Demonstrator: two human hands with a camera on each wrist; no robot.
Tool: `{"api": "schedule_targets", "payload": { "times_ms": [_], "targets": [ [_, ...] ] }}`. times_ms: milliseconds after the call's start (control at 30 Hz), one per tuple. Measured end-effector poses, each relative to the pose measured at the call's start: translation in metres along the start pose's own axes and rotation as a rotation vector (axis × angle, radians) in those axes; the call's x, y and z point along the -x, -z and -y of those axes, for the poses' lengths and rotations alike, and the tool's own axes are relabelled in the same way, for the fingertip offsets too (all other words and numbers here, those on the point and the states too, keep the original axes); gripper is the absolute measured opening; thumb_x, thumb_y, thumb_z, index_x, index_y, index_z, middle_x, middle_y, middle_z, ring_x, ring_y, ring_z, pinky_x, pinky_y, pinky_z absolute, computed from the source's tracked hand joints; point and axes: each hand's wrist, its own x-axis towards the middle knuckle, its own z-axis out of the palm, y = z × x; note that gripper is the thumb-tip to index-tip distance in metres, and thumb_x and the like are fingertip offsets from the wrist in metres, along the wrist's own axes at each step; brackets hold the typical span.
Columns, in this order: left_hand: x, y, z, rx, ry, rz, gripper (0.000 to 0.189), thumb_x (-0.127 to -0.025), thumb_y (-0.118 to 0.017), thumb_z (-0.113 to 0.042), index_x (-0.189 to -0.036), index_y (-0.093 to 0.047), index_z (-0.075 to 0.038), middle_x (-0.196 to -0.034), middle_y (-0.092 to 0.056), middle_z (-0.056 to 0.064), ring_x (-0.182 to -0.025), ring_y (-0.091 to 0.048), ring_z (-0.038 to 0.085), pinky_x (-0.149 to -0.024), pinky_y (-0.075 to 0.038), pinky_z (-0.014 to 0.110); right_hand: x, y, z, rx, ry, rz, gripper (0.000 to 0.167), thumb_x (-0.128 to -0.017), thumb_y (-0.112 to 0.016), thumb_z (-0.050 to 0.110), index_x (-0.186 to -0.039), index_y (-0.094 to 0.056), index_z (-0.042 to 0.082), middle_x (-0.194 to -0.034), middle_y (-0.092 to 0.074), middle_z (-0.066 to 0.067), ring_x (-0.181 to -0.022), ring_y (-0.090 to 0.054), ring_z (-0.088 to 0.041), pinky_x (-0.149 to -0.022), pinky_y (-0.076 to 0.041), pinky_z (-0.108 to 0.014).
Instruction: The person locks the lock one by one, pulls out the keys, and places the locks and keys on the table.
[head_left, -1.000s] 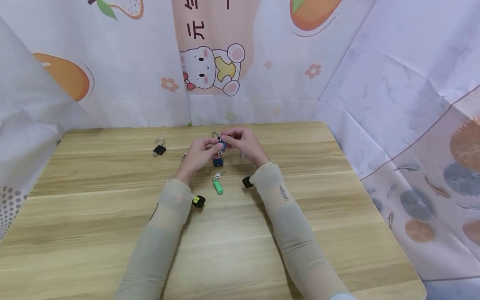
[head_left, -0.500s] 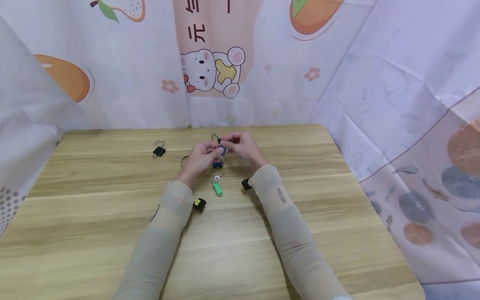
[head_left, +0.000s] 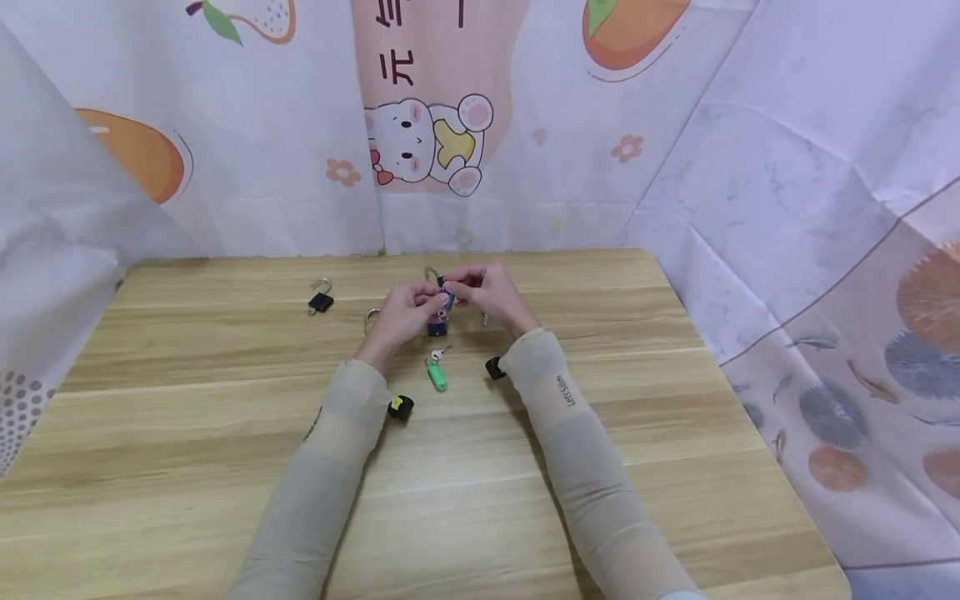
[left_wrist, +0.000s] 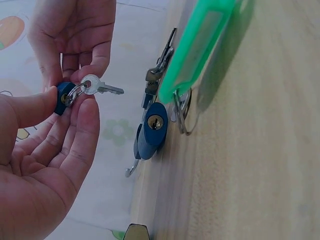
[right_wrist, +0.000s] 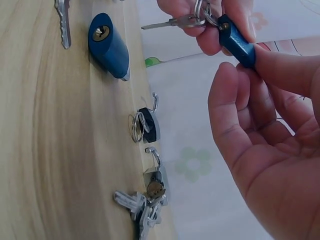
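Above the table (head_left: pixel 465 500), left hand (head_left: pixel 401 317) and right hand (head_left: pixel 495 300), grip pinched on small blue brass-ended padlock (right_wrist: pixel 240 47), ringed silver key (left_wrist: pixel 103 87)

"What sort of place are we seeing?"
"A curtained-off nook: printed cloth (head_left: pixel 262 225) is hanging along three sides of a wood-grain desk (head_left: pixel 187 467), showing a cartoon animal (head_left: pixel 416 146)."
"Home or office?"
"The cloth is hiding that."

A pale wooden table (head_left: pixel 187 467) spread from near to far. Behind its far edge hung a white cloth (head_left: pixel 277 225) with a sideways cartoon animal (head_left: pixel 408 150) and orange fruit (head_left: pixel 138 158); at right, a pinkish cloth (head_left: pixel 915 525) bore brown and grey circles (head_left: pixel 837 467).
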Motion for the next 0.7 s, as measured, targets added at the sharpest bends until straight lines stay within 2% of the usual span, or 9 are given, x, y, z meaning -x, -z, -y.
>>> {"api": "schedule_targets", "payload": {
  "times_ms": [233,467,567,700],
  "targets": [
    [0.001,-0.002,0.001,0.015,-0.020,0.033,0.026,-0.103,-0.062,-0.017,-0.114,-0.066,0.006,-0.105,-0.072,0.019,-0.091,-0.069,0.022,-0.082,-0.061,0.034,-0.001,0.004,-0.010,0.008,0.034,0.013,0.028,-0.095,-0.073,0.014,-0.114,-0.071,-0.007,-0.099,-0.074,-0.011,-0.085,-0.066,-0.035,-0.083,-0.058,-0.053],
    [0.002,-0.006,0.003,0.080,-0.019,0.053,0.026,-0.102,-0.063,-0.010,-0.120,-0.065,0.009,-0.113,-0.070,0.024,-0.092,-0.070,0.023,-0.085,-0.060,0.034,-0.001,0.008,-0.017,-0.003,0.030,-0.007,0.028,-0.096,-0.073,0.017,-0.115,-0.072,-0.004,-0.100,-0.073,-0.010,-0.085,-0.065,-0.042,-0.081,-0.057,-0.055],
    [0.004,-0.008,0.002,0.088,-0.004,0.067,0.028,-0.101,-0.064,-0.007,-0.124,-0.065,0.008,-0.116,-0.069,0.023,-0.098,-0.070,0.026,-0.086,-0.060,0.034,0.000,0.011,-0.020,-0.015,0.023,-0.006,0.032,-0.096,-0.073,0.018,-0.117,-0.070,-0.006,-0.104,-0.073,-0.012,-0.082,-0.066,-0.037,-0.082,-0.057,-0.056],
    [0.006,-0.012,0.002,0.076,0.008,0.084,0.029,-0.101,-0.063,-0.006,-0.128,-0.065,0.007,-0.117,-0.069,0.023,-0.102,-0.070,0.032,-0.087,-0.059,0.034,0.000,0.014,-0.023,0.000,0.024,0.014,0.032,-0.097,-0.072,0.017,-0.119,-0.070,-0.007,-0.117,-0.069,-0.013,-0.078,-0.066,-0.025,-0.081,-0.058,-0.054]
  ]
}}
